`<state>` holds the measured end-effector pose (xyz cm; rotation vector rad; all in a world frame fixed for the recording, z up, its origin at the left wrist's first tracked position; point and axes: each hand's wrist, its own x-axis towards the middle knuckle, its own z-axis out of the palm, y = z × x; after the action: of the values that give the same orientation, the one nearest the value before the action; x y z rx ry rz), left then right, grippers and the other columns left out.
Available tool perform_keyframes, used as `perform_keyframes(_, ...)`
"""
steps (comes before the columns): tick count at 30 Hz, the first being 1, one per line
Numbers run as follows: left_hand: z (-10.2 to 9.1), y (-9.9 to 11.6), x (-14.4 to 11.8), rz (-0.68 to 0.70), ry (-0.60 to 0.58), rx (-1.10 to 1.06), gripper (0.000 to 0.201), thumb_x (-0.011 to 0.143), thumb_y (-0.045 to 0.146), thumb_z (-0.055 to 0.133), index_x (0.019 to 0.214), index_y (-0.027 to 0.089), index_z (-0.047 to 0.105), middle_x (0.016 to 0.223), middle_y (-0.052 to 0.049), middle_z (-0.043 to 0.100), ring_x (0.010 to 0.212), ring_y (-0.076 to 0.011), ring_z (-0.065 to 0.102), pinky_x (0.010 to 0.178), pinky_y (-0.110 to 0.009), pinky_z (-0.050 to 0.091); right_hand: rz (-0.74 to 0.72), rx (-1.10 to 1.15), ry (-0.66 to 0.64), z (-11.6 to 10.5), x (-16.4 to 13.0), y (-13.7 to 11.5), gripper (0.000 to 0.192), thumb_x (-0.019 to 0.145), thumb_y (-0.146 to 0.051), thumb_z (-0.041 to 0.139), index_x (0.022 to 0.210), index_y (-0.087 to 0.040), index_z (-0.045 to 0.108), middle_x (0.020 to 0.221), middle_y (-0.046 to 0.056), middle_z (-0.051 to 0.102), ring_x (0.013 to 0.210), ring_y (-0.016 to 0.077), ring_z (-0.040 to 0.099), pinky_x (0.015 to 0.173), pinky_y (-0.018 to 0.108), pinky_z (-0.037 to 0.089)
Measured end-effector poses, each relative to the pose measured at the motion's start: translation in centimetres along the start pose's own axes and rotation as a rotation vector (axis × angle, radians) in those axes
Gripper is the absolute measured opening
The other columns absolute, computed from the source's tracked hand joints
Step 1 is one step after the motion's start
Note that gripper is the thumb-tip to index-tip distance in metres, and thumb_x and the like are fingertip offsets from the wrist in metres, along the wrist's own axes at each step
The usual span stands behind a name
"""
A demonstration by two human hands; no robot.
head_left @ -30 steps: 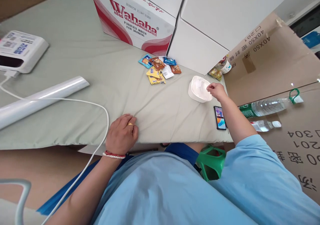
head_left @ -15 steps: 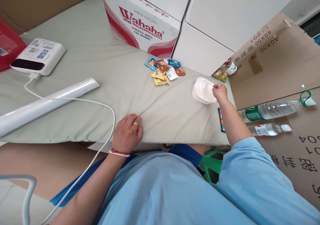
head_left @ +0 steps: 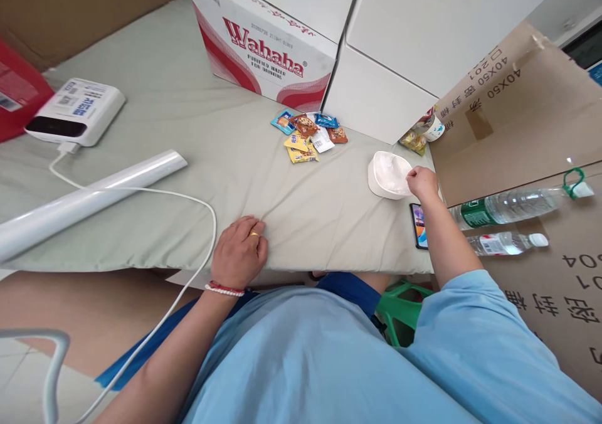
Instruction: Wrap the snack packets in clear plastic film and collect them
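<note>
My right hand (head_left: 422, 182) pinches the right rim of a white plastic bowl (head_left: 380, 186), which stands on the cloth-covered table with its open side up. Its inside looks pale and bare. Just below my right wrist lies a phone (head_left: 418, 226), partly hidden by the forearm. My left hand (head_left: 239, 248) rests palm down near the table's front edge, fingers lying on the cloth and holding nothing. Beyond it, toward the boxes, several small snack packets (head_left: 303, 140) lie in a loose pile.
A Wahaba-style water carton (head_left: 263, 54) and white boxes (head_left: 376, 91) line the back. On the left are a white device (head_left: 78, 110), its cable (head_left: 188, 195), a clear plastic roll (head_left: 94, 195) and a red container (head_left: 21, 91). Bottles (head_left: 512, 207) lie at the right by cardboard (head_left: 489, 129).
The bowl has slid slightly to the right, together with my right hand on its rim. More of the phone shows. My left hand stays in place.
</note>
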<state>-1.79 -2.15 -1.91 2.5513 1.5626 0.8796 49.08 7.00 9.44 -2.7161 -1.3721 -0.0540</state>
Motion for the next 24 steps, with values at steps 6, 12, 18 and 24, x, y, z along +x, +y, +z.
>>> perform_keyframes(6, 0.0, 0.0, 0.0, -0.01, -0.008, -0.004, 0.029, 0.092, 0.013, 0.052, 0.114, 0.016, 0.071, 0.119, -0.015, 0.072, 0.122, -0.0324, 0.065, 0.102, -0.048, 0.053, -0.044, 0.253, 0.05, 0.7, 0.6, 1.1, 0.018, 0.084, -0.028, 0.06, 0.091, -0.018, 0.074, 0.093, 0.01, 0.074, 0.086, 0.0228, 0.064, 0.079, 0.033, 0.05)
perform_keyframes(12, -0.1, 0.1, 0.1, -0.004, -0.003, -0.015, 0.029, 0.093, 0.013, 0.052, 0.114, 0.012, 0.072, 0.118, -0.017, 0.072, 0.121, -0.0333, 0.065, 0.102, -0.048, 0.053, -0.042, 0.443, -0.035, 1.9, 0.0, -0.3, 0.038, 0.086, -0.051, 0.064, 0.101, -0.016, 0.071, 0.083, 0.007, 0.069, 0.069, 0.0163, 0.059, 0.065, 0.029, 0.049)
perform_keyframes(18, -0.1, 0.1, 0.1, -0.053, -0.024, -0.084, 0.033, 0.09, 0.013, 0.052, 0.116, 0.015, 0.072, 0.12, -0.017, 0.071, 0.124, -0.0341, 0.063, 0.104, -0.052, 0.052, -0.016, 0.466, -0.097, 3.7, -1.2, -1.6, 0.033, 0.072, -0.045, 0.076, 0.085, -0.015, 0.069, 0.07, 0.002, 0.064, 0.059, 0.0128, 0.052, 0.059, 0.028, 0.047)
perform_keyframes(24, 0.0, 0.1, -0.1, -0.071, -0.031, -0.105, 0.035, 0.089, 0.013, 0.053, 0.119, 0.017, 0.071, 0.122, -0.016, 0.071, 0.126, -0.0343, 0.062, 0.105, -0.053, 0.051, 0.007, 0.472, 0.008, 2.7, -1.3, -1.1, 0.023, 0.08, -0.037, 0.064, 0.089, -0.015, 0.066, 0.08, 0.005, 0.067, 0.073, 0.0169, 0.059, 0.068, 0.029, 0.05)
